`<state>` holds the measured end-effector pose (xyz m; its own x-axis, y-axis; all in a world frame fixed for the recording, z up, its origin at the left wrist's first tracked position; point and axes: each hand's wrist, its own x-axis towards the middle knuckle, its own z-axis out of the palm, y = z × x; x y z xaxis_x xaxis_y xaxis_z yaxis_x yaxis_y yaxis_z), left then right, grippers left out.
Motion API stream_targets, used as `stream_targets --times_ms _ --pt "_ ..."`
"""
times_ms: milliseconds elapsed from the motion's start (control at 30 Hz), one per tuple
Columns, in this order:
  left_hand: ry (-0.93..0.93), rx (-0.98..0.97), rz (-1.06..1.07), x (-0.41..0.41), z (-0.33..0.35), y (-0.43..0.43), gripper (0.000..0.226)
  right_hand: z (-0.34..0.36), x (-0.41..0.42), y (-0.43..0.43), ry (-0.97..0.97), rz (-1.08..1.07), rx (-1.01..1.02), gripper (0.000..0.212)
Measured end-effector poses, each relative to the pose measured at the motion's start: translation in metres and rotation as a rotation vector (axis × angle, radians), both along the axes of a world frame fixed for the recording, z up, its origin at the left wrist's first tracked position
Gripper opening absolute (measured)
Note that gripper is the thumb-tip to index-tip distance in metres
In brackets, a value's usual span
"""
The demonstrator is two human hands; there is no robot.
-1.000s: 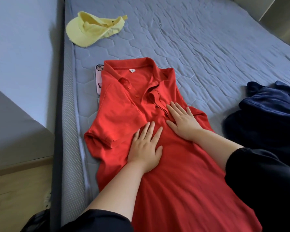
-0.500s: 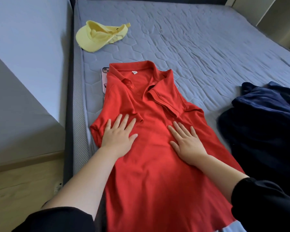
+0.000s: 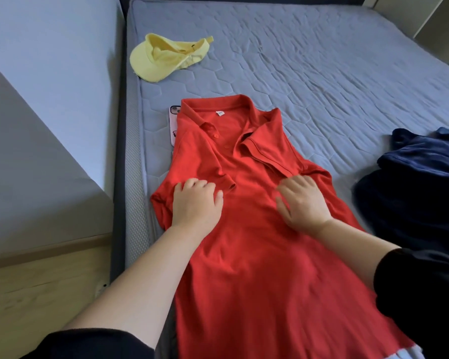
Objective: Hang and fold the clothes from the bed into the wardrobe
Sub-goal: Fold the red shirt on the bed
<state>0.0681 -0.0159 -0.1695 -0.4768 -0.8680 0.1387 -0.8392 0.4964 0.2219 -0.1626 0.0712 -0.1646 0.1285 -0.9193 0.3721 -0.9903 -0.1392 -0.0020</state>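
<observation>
Left hand (image 3: 196,206) sat on the red polo shirt (image 3: 259,268), over the sleeve folded in on the person's left side. Fingers were bent, knuckles up, tips into the fabric; couldn't tell if it pinched cloth or only pressed. Right hand (image 3: 303,203) was the same on the other side: fingers curled at the edge of the folded-in sleeve, just below the collar flap, grip unclear through blur. The 2 hands were apart, with bare chest panel between them. Shirt lay buttons up on the bed (image 3: 322,73), near its left edge, collar away from the person. Phone (image 3: 173,125) was partly tucked under the shirt's shoulder. Yellow cap (image 3: 163,58) lay farther up the mattress, apart from the shirt. Navy garment (image 3: 412,193) was bunched just beside the shirt's right edge.
</observation>
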Motion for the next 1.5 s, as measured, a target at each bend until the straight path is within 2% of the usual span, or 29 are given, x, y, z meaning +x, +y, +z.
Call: stream_targets --times_ms 67,133,233,300,367,467,533,600,633,667,733,800,900,967,1033,1133,1200,1267,1367,1433,1500 --pt "0.218 -0.078 0.034 0.002 0.012 -0.020 0.031 0.009 0.003 -0.033 -0.128 -0.103 -0.060 0.030" --pt "0.316 -0.033 0.123 0.003 0.018 -0.045 0.042 0.010 0.004 -0.066 -0.271 -0.272 -0.027 0.035" --pt "0.447 0.276 0.340 0.003 0.023 -0.080 0.052 0.009 -0.006 -0.108 -0.462 -0.486 0.069 0.046" --pt "0.574 0.457 0.468 0.003 0.024 -0.101 0.048 0.010 -0.023 -0.130 -0.614 -0.567 0.050 0.046" --pt "0.615 0.504 0.526 0.003 0.025 -0.116 0.039 0.012 -0.042 -0.147 -0.771 -0.644 0.109 0.052" --pt "0.665 0.548 0.527 -0.003 0.028 -0.132 0.032 0.009 -0.061 -0.164 -0.962 -0.762 0.309 0.066" --pt "0.779 0.633 0.560 -0.010 0.029 -0.138 0.032 0.005 -0.067 -0.170 -1.111 -0.827 0.351 0.070" --pt "0.876 0.692 0.590 -0.018 0.031 -0.138 0.017 0.004 -0.072 -0.174 -1.310 -0.861 0.337 0.059" --pt "0.865 0.659 0.595 -0.021 0.033 -0.138 0.007 0.005 -0.073 -0.175 -1.381 -0.868 0.329 0.048" --pt "0.821 0.568 0.572 -0.023 0.037 -0.136 0.010 0.006 -0.075 -0.176 -1.417 -0.868 0.311 0.039" --pt "0.730 0.312 0.490 -0.021 0.043 -0.129 0.009 0.010 -0.075 -0.173 -1.440 -0.803 0.246 0.030" --pt "0.713 0.079 0.362 -0.014 0.048 -0.113 0.005 0.019 -0.072 -0.160 -1.472 -0.665 0.159 0.033" --pt "0.632 -0.266 0.044 0.000 0.042 -0.074 0.014 0.026 -0.068 -0.120 -1.522 -0.516 0.058 0.038" --pt "0.512 -0.416 -0.157 0.015 0.030 -0.046 0.016 0.020 -0.067 -0.085 -1.459 -0.565 0.071 0.032" --pt "0.349 -0.456 -0.282 0.035 0.010 -0.020 0.018 0.008 -0.070 -0.054 -1.377 -0.662 0.118 0.031" --pt "0.151 -0.386 -0.452 0.058 -0.015 0.017 0.020 -0.004 -0.079 -0.024 -1.320 -0.782 0.190 0.030" --pt "0.124 -0.255 -0.397 0.057 -0.016 0.030 0.026 -0.002 -0.081 -0.020 -1.235 -0.805 0.170 0.037" --pt "0.249 -0.075 -0.183 0.044 -0.007 0.033 0.029 0.007 -0.076 -0.023 -1.079 -0.788 0.093 0.037" --pt "0.572 0.268 0.229 0.012 0.010 0.033 0.025 0.028 -0.058 -0.037 -0.936 -0.660 -0.002 0.030" --pt "0.697 0.427 0.347 -0.002 0.012 0.033 0.021 0.037 -0.045 -0.050 -0.912 -0.598 0.053 0.032" --pt "0.787 0.499 0.381 -0.007 0.014 0.033 0.027 0.042 -0.037 -0.060 -0.953 -0.595 0.181 0.047"
